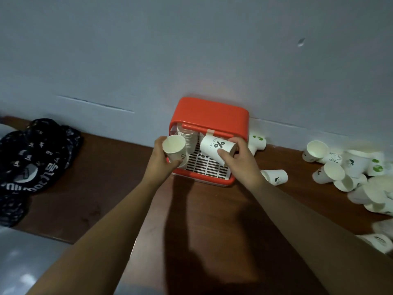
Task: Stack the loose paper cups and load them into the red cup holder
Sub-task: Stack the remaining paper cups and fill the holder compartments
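The red cup holder (210, 112) stands against the wall on the brown table, its front open over a slatted white tray. A stack of cups (188, 136) stands inside at its left. My left hand (164, 158) grips a white paper cup (174, 146) with its mouth turned towards me, at the holder's left front. My right hand (238, 159) holds a white cup printed with a percent sign (217, 149), tilted on its side, in front of the holder's opening. Several loose white cups (348, 173) lie in a heap at the right.
A black patterned cloth (32, 158) lies on the table's left end. One cup (275, 176) lies on its side just right of the holder, another (257, 142) leans by the wall. The table's front edge drops to a grey floor at lower left.
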The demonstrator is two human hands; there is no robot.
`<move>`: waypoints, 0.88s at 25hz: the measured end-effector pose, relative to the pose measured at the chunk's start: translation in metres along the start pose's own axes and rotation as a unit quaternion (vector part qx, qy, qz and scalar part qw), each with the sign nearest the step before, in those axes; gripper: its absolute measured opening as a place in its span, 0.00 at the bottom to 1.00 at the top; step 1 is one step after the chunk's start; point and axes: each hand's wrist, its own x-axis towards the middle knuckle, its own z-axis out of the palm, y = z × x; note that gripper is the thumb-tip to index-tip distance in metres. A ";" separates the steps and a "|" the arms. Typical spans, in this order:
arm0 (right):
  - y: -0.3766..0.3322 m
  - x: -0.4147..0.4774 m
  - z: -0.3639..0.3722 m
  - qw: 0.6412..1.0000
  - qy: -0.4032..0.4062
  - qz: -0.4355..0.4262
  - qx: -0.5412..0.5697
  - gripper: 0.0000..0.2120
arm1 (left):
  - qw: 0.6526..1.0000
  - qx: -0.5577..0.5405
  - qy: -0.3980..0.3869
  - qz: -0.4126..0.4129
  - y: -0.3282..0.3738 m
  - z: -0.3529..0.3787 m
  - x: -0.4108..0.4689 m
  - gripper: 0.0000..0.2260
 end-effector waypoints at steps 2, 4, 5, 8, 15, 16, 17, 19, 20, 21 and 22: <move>0.001 0.002 0.012 1.000 0.009 0.001 0.003 0.18 | 1.000 0.017 -0.011 0.008 -0.012 0.002 0.006 0.27; 0.002 0.002 0.023 1.000 0.019 0.004 -0.001 0.19 | 0.999 0.044 -0.028 0.016 -0.024 0.004 0.012 0.26; 0.003 0.002 0.029 1.000 0.027 -0.002 -0.003 0.19 | 0.997 0.064 -0.033 0.019 -0.029 0.005 0.016 0.26; 0.010 0.005 0.043 0.999 0.035 -0.033 -0.003 0.21 | 0.992 0.108 -0.043 0.039 -0.039 0.009 0.027 0.31; 0.013 0.020 0.066 0.996 0.036 -0.061 -0.048 0.31 | 0.981 0.179 -0.068 0.037 -0.074 0.014 0.037 0.30; 0.013 0.023 0.071 0.996 0.030 -0.063 -0.059 0.32 | 0.978 0.190 -0.071 0.043 -0.075 0.013 0.037 0.31; 0.014 0.025 0.076 0.995 0.027 -0.066 -0.070 0.32 | 0.975 0.201 -0.077 0.049 -0.076 0.011 0.038 0.32; 0.016 0.029 0.088 0.991 0.027 -0.078 -0.107 0.33 | 0.970 0.214 -0.101 0.058 -0.077 0.005 0.039 0.33; 0.018 0.030 0.093 0.987 0.029 -0.088 -0.129 0.33 | 0.970 0.207 -0.120 0.049 -0.078 0.002 0.040 0.33; 0.020 0.031 0.098 0.984 0.030 -0.094 -0.148 0.33 | 0.970 0.198 -0.138 0.038 -0.078 -0.002 0.040 0.33; 0.022 0.031 0.102 0.982 0.032 -0.096 -0.162 0.34 | 0.970 0.191 -0.148 0.034 -0.082 -0.005 0.042 0.32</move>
